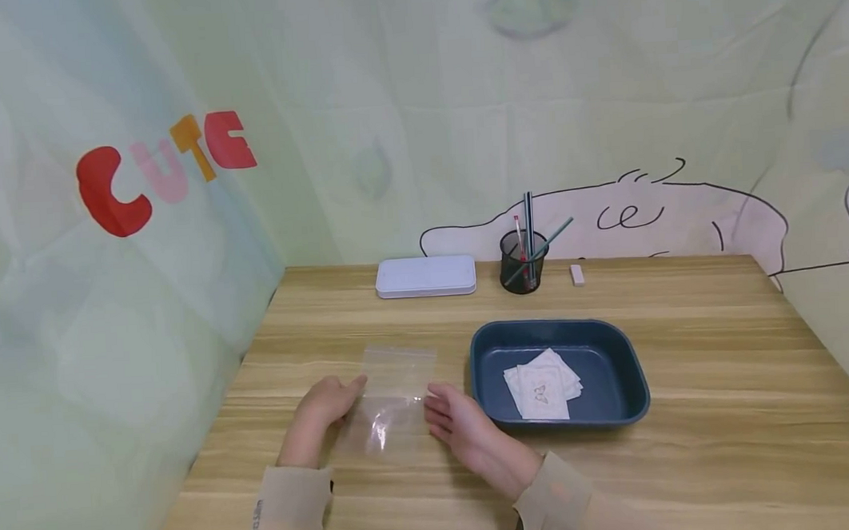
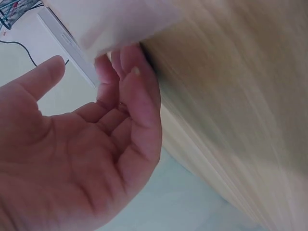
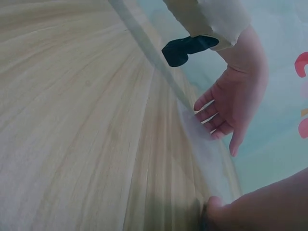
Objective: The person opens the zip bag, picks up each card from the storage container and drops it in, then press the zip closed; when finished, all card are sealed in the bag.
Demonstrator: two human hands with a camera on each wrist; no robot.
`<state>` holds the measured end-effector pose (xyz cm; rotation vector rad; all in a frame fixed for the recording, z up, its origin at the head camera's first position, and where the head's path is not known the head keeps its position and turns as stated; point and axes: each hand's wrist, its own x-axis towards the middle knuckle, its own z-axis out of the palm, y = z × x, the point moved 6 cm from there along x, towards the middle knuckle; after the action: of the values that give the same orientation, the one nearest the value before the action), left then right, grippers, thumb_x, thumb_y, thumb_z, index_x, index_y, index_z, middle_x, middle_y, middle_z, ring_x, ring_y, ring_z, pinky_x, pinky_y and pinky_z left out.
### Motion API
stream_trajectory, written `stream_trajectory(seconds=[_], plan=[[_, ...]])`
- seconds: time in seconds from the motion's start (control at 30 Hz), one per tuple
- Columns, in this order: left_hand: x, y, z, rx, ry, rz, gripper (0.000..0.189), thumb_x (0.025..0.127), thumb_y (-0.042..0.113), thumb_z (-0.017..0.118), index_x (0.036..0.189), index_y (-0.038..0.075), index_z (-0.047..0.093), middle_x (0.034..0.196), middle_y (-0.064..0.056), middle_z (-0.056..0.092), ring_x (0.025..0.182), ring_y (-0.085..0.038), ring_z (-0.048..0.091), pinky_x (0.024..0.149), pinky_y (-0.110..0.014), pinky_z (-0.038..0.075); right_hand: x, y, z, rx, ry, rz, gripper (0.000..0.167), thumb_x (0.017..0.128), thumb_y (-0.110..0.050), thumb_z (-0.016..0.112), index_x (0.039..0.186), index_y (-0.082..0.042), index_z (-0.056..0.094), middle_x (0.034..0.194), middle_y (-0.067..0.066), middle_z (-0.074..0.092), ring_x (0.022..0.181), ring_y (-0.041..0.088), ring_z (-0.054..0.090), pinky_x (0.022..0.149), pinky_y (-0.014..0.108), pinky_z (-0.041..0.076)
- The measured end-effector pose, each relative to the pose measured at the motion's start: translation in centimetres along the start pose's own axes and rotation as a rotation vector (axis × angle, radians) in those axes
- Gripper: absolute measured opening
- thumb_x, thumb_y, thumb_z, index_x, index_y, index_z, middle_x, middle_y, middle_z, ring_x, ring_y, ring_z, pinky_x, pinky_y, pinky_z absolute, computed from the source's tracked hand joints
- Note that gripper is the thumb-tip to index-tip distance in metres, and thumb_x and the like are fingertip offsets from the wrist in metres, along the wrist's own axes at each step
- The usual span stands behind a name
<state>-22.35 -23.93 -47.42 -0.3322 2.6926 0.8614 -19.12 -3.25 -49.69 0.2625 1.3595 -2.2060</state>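
A clear plastic zip bag [image 1: 393, 379] lies between my two hands, its zip strip toward the far side. My left hand [image 1: 331, 399] is at the bag's left edge, thumb over the film. In the left wrist view the fingers of that hand [image 2: 86, 159] bend loosely, tips at the edge of the bag [image 2: 115, 24], and the thumb stands apart. My right hand [image 1: 469, 431] is beside the bag's right edge with thumb up and fingers loosely bent. In the right wrist view only part of the right hand [image 3: 219, 211] shows.
Right of the bag stands a dark blue tray [image 1: 486, 343] holding white square packets [image 1: 542, 391], the top one printed with a butterfly. Along the back are a white pencil case [image 1: 425, 275], a black mesh pen holder [image 1: 515, 283] with pens, and an eraser [image 1: 577, 274]. A printed curtain [image 1: 391, 179] hangs behind.
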Motion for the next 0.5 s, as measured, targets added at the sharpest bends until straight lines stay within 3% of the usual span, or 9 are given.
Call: stream_trajectory(seconds=[0.2,0.33,0.43,0.5], plan=[[-0.01,0.04,0.01,-0.033,-0.001,0.032,0.046,0.097,0.039,0.048,0.063,0.009,0.044,0.061,-0.007,0.047,0.053,-0.018,0.041,0.050,-0.030,0.037,0.07,0.43,0.11,0.068,-0.035,0.005,0.054,0.100,-0.020,0.037,0.141,0.012,0.024,0.143,0.034,0.025,0.132,0.047,0.028,0.109,0.050,0.024],[-0.14,0.30,0.04,-0.038,-0.002,0.040,0.040,0.098,0.035,0.049,0.070,0.006,0.048,0.066,-0.008,0.048,0.057,-0.019,0.044,0.053,-0.031,0.039,0.17,0.59,-0.10,0.070,-0.015,-0.010,0.052,0.099,-0.018,0.040,0.140,0.010,0.024,0.141,0.032,0.028,0.126,0.044,0.038,0.104,0.047,0.033],[-0.24,0.52,0.03,-0.018,-0.004,0.036,0.040,0.099,0.034,0.048,0.083,-0.002,0.054,0.074,-0.010,0.051,0.066,-0.022,0.048,0.058,-0.034,0.042,0.31,0.62,-0.15,0.063,-0.010,-0.026,0.039,0.095,-0.015,0.045,0.128,0.003,0.036,0.126,0.023,0.041,0.109,0.033,0.049,0.094,0.040,0.042],[-0.28,0.67,-0.05,-0.008,-0.003,0.036,0.042,0.099,0.035,0.047,0.092,-0.005,0.057,0.079,-0.012,0.052,0.072,-0.024,0.050,0.062,-0.036,0.044,0.38,0.59,-0.08,0.064,-0.022,-0.030,0.020,0.093,-0.012,0.048,0.111,-0.004,0.045,0.110,0.012,0.045,0.096,0.024,0.051,0.086,0.034,0.044]])
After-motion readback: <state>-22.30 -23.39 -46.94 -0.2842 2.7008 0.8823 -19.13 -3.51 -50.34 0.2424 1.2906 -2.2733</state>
